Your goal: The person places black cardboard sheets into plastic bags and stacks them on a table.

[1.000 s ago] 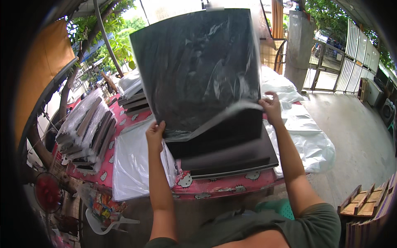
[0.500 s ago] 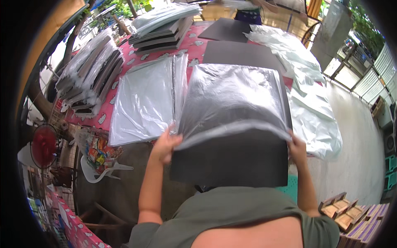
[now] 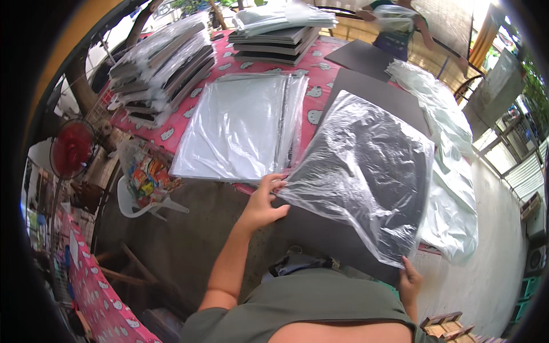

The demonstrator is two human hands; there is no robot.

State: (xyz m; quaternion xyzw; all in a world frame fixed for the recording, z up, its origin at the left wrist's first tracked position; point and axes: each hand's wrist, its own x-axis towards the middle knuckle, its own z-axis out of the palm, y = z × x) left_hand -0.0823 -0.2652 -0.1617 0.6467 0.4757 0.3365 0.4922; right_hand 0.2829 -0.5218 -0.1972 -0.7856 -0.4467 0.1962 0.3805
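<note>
A clear plastic bag (image 3: 354,166) covers most of a dark grey flat board (image 3: 326,228), whose near part sticks out of the bag's mouth. Board and bag lie at a slant over the table's near edge, close to my body. My left hand (image 3: 264,200) is at the left corner of the bag's mouth, fingers curled on the plastic and thumb held apart by the board's edge. At the near right corner, my right hand (image 3: 409,281) grips the bag's rim, with the board's edge beside it.
Left of the bag lies a stack of bagged white sheets (image 3: 234,126) on a pink patterned tablecloth (image 3: 167,132). Farther back are more board stacks (image 3: 274,43). White plastic film (image 3: 452,188) drapes over the right side. A person (image 3: 394,28) stands beyond the table. A fan (image 3: 73,150) is at left.
The bag and board have turned clockwise, their near right corner swinging toward my body. My left hand's thumb has spread from its fingers; my right hand has come nearer to me. The view has shifted.
</note>
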